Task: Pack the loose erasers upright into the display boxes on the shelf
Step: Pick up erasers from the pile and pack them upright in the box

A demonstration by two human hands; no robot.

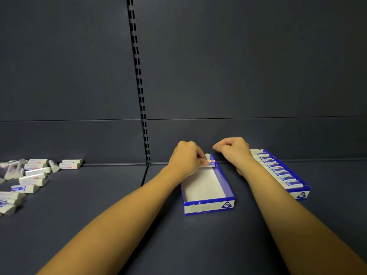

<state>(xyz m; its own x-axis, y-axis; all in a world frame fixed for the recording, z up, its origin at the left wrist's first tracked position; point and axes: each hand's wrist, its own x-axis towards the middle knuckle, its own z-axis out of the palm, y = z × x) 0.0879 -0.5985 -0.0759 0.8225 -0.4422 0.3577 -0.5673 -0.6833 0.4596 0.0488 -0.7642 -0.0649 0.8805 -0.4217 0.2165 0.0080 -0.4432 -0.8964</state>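
Note:
A blue and white display box (208,206) stands open on the dark shelf in the middle, its white floor mostly bare. My left hand (186,157) pinches one eraser (211,163) at the box's far end, holding it upright on its edge. My right hand (234,150) hovers just right of the box's far end with fingers curled and nothing in it. A second display box (300,193) to the right holds a full row of upright erasers (278,170). Several loose erasers (33,175) lie scattered at the far left.
The shelf's dark back panel (238,76) rises right behind the boxes, with a slotted upright (139,82) left of centre. A seam (144,175) divides the shelf floor between the loose pile and the boxes.

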